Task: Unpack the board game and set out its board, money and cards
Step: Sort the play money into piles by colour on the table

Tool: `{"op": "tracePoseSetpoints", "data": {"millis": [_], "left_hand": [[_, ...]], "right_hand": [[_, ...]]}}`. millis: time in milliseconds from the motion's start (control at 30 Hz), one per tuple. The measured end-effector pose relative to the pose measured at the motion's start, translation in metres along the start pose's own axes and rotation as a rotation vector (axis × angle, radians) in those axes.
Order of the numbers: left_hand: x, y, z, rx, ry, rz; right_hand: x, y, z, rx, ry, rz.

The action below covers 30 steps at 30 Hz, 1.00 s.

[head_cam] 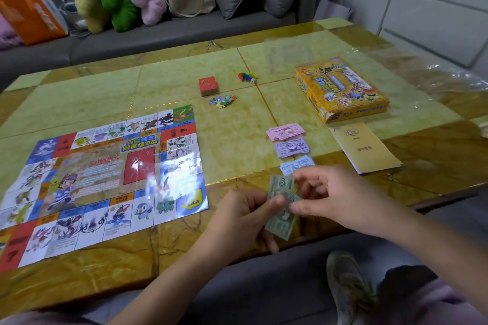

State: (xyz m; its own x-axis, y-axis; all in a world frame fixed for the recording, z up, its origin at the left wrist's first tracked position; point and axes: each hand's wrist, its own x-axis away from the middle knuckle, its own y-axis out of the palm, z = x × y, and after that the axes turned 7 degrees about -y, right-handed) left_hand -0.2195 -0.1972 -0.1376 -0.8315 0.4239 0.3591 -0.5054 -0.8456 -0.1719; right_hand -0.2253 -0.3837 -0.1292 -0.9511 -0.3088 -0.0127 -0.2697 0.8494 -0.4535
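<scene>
Two hands meet at the 6 o'clock edge of the desk (229, 145). The left hand (245, 215) has its grip clamped on a small stack of green money (280, 223), with the thumb on top. The right hand (324, 198) pinches the top of the same green money, so its grip is closed on it too.

Three piles lie in a row at 12 o'clock from the hands: pink money (286, 131), purple money (291, 148) and blue money (297, 163). The board (105, 179) lies flat at 9 o'clock. The red cards (208, 86) sit at 12 o'clock and the box (340, 88) at 2 o'clock.

To do this step well, I think the green notes should be tapped even. Then they should go down at 6 o'clock of the blue pile, close by but not on it.
</scene>
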Motion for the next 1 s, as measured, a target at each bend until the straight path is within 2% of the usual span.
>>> {"op": "tracePoseSetpoints", "data": {"millis": [100, 200, 300, 367, 500, 600, 700, 833, 1000], "left_hand": [[-0.001, 0.008, 0.004, -0.14, 0.003, -0.021], [-0.005, 0.014, 0.011, -0.165, 0.045, -0.036], [-0.014, 0.017, 0.017, -0.133, 0.076, 0.009], [-0.019, 0.016, 0.018, -0.181, 0.087, 0.101], [-0.022, 0.014, 0.012, -0.445, 0.1, 0.319], [-0.022, 0.024, 0.006, -0.702, 0.116, 0.34], [-0.022, 0.035, 0.003, -0.777, 0.145, 0.343], [-0.023, 0.045, 0.003, -0.816, 0.193, 0.359], [-0.03, 0.049, 0.009, -0.885, 0.178, 0.352]], "right_hand": [[0.006, -0.006, -0.001, 0.141, -0.064, -0.015], [0.008, -0.015, -0.001, 0.218, -0.092, -0.014], [0.008, -0.028, 0.007, 0.155, -0.047, -0.015], [0.008, -0.038, 0.013, 0.088, 0.015, 0.025], [0.008, -0.054, 0.025, 0.009, 0.103, 0.155], [0.006, -0.051, 0.03, -0.006, 0.139, 0.15], [0.003, -0.043, 0.033, 0.106, 0.167, 0.127], [0.005, -0.042, 0.029, 0.504, 0.201, 0.167], [0.008, -0.051, 0.028, 0.592, 0.194, -0.01]]}}
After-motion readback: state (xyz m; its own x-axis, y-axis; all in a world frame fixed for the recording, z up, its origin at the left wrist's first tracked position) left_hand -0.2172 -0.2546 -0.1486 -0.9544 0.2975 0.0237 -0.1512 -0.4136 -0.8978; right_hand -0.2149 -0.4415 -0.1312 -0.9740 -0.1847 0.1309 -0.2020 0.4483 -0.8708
